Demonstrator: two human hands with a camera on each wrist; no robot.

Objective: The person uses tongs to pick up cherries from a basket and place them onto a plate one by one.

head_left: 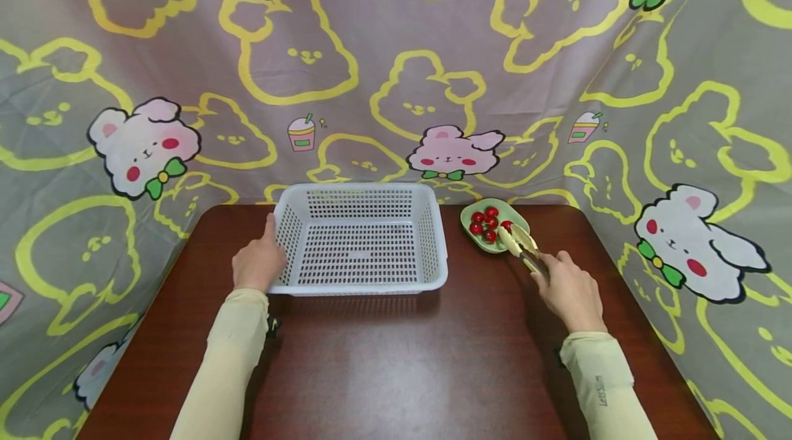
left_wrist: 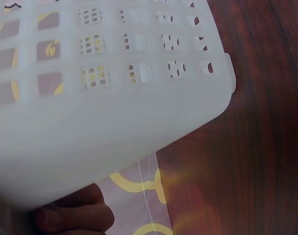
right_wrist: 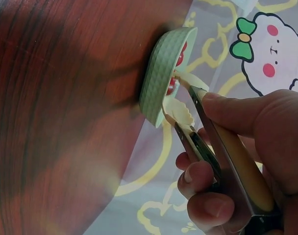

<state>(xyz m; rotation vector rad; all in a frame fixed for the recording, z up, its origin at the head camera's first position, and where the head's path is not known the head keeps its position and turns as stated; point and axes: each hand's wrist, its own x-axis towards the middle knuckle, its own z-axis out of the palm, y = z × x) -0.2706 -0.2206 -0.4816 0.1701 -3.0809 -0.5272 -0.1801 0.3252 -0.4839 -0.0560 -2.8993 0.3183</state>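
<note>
My left hand (head_left: 260,261) grips the left rim of a white plastic basket (head_left: 359,288), its index finger lying along the edge. Curled fingers (left_wrist: 85,213) show below the basket wall in the left wrist view. With my right hand (head_left: 572,291) I hold a pair of tongs (right_wrist: 227,161) with cream-coloured scalloped tips. The tips are parted and reach over the near right rim of a light green bowl (head_left: 479,246). Several red cherry tomatoes (head_left: 491,222) lie in the bowl, one (right_wrist: 171,86) between the tong tips in the right wrist view.
Both basket and bowl stand at the far side of a dark brown wooden table (head_left: 396,371). A grey cloth (head_left: 371,27) with yellow outlines and white cartoon animals hangs behind and along both sides. The bowl is just right of the basket.
</note>
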